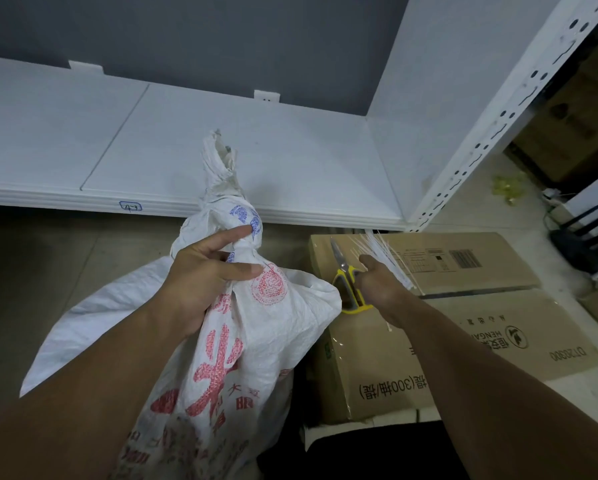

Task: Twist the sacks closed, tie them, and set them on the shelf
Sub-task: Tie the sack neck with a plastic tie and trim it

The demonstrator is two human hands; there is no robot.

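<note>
A white woven sack [256, 341] with red and blue print stands in front of me, its neck twisted into a narrow rope that points up toward the shelf. My left hand [204, 275] grips the twisted neck, thumb and forefinger stretched along it. My right hand [377, 278] reaches onto a cardboard box and pinches a bundle of white cable ties [391, 258]. Yellow-handled scissors [347, 275] lie on the box just left of that hand. The white shelf [221, 150] lies low behind the sack.
Two flattened-looking cardboard boxes [481, 327] sit to the right on the floor. A white perforated shelf post [498, 116] rises at the right. More brown boxes and a black router with antennas [584, 237] stand further right. Grey wall behind.
</note>
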